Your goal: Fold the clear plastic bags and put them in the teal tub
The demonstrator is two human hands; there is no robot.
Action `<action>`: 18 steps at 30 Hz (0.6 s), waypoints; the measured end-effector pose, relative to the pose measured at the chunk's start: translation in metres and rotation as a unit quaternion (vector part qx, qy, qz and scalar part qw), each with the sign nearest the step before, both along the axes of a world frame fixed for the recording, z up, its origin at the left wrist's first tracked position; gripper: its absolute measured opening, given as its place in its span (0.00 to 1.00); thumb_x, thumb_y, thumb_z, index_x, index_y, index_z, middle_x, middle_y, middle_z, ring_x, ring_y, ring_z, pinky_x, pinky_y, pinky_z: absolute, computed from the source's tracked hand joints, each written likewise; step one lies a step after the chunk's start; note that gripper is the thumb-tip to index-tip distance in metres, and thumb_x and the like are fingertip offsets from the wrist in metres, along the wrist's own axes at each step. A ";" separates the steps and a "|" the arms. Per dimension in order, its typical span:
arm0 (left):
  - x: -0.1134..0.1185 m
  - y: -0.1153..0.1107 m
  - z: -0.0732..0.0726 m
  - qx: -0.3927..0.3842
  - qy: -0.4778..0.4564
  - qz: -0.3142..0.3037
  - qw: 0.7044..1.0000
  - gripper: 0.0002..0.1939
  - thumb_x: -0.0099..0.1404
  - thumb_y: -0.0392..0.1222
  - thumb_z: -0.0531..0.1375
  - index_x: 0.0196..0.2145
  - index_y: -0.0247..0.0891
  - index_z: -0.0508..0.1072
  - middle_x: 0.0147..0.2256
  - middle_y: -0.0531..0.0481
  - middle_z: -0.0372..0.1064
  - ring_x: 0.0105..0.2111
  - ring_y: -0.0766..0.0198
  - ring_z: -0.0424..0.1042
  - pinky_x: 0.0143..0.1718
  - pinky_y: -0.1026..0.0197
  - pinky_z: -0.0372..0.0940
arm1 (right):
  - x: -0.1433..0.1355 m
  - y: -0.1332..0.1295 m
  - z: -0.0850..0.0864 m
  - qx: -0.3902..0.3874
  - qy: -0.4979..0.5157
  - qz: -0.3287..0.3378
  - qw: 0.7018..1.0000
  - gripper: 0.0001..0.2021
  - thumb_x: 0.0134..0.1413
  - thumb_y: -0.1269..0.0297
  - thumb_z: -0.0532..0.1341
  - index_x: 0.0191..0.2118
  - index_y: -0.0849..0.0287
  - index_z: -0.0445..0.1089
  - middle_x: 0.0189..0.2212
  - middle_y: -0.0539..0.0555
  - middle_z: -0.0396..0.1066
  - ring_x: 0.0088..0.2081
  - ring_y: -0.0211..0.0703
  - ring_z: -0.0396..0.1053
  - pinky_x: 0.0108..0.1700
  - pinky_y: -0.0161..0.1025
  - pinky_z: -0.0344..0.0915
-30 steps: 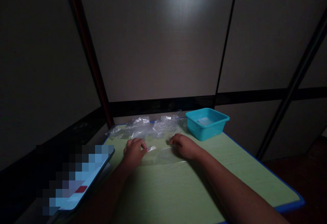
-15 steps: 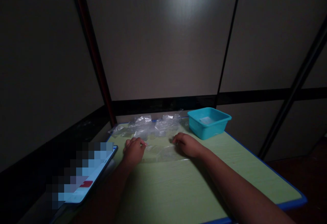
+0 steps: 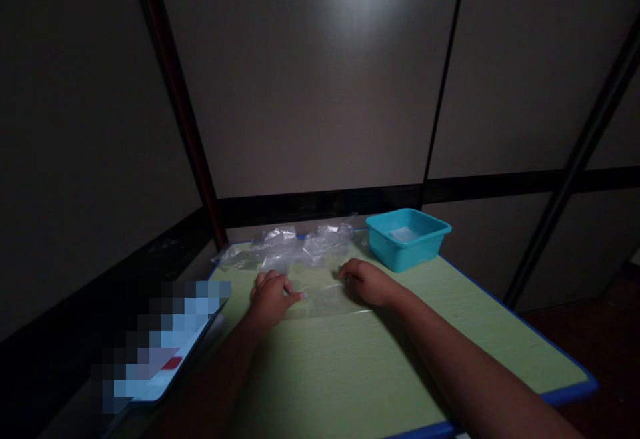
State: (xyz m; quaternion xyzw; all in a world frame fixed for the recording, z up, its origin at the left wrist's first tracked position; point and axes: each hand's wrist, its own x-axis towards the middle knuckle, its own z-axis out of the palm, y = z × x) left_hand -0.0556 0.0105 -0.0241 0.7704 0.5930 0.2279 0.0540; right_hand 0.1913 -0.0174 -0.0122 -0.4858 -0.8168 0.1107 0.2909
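A clear plastic bag (image 3: 327,302) lies flat on the table between my two hands. My left hand (image 3: 271,297) rests at its left end, thumb stretched out over the film and the other fingers apart from it. At the right end, my right hand (image 3: 367,281) has its fingers curled down and pinched at the bag's edge; the fingertips are partly hidden. Just beyond my hands, crumpled clear plastic bags (image 3: 300,249) are spread along the back of the table.
A turquoise plastic basket (image 3: 407,245) stands at the back right, with something pale inside. At the left edge lies a device with a lit screen (image 3: 160,382), partly blurred out. The green table (image 3: 350,372) has a blue rim, and wall panels (image 3: 320,105) rise behind it.
My left hand has shifted slightly to the right, and its thumb now stretches out over the bag. My right hand has stayed nearly in place.
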 end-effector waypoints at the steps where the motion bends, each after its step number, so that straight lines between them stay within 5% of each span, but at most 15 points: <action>1: 0.000 0.001 0.000 0.009 -0.007 -0.010 1.000 0.10 0.49 0.49 0.63 0.24 0.41 0.71 0.34 0.53 0.67 0.42 0.58 0.61 0.42 0.62 0.54 | 0.000 0.000 0.000 0.001 0.000 0.001 1.000 0.18 0.41 0.81 0.51 0.37 0.60 0.70 0.35 0.54 0.69 0.37 0.40 0.65 0.40 0.33 0.59; 6: 0.001 0.005 -0.004 0.020 -0.028 -0.041 0.999 0.06 0.52 0.46 0.61 0.26 0.43 0.72 0.34 0.53 0.68 0.41 0.60 0.62 0.46 0.60 0.52 | 0.000 0.000 0.001 0.004 0.000 0.003 1.000 0.16 0.44 0.80 0.51 0.37 0.60 0.70 0.36 0.55 0.70 0.38 0.41 0.65 0.40 0.34 0.59; 12: 0.000 0.009 -0.007 0.034 -0.024 -0.011 0.999 0.16 0.60 0.52 0.53 0.25 0.41 0.72 0.33 0.50 0.68 0.41 0.60 0.63 0.46 0.58 0.51 | 0.001 0.001 -0.001 0.003 -0.003 0.002 1.000 0.16 0.42 0.80 0.52 0.37 0.59 0.70 0.36 0.54 0.70 0.37 0.40 0.65 0.40 0.34 0.59; 18: 0.000 0.007 -0.006 0.016 -0.021 0.017 1.000 0.11 0.54 0.51 0.58 0.25 0.41 0.71 0.35 0.51 0.68 0.43 0.57 0.62 0.44 0.59 0.53 | 0.000 0.001 -0.001 0.000 -0.007 -0.003 1.000 0.17 0.39 0.80 0.52 0.36 0.59 0.70 0.34 0.53 0.70 0.36 0.40 0.65 0.39 0.33 0.58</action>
